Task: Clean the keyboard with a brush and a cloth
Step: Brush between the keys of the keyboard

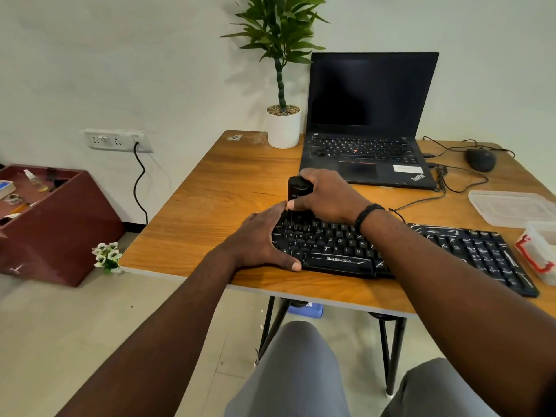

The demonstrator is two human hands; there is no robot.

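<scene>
Two hands at work, both mine. Right hand: grip closed around a black brush, fingers curled over its stubby body, thumb low on the near side; the bristle end stands down on the upper-left rows of the keyboard. A dark beaded band sits on that wrist. Left hand: grip spread wide, fingers straight, holding nothing; palm pressed flat at the keyboard's left end, thumb laid along its front edge beside the space bar, fingertips reaching up toward the brush.

Keyboard: black, wired, lying across the front of the wooden worktop, white streaks marking its right half and number pad.

Other items on the worktop:
- Laptop, black, lid up, screen dark, behind the keyboard.
- Mouse, dark, at the far right, its cable looping near the laptop.
- Potted plant, white pot, tall green stem, left of the laptop.
- Clear plastic lid lying flat at the right edge.
- Clear plastic container with a red clasp, just beside the keyboard's right end.

On the floor to the left: maroon box holding small odds and ends, and a small bunch of white flowers. Wall socket above, with a black cord hanging down.
</scene>
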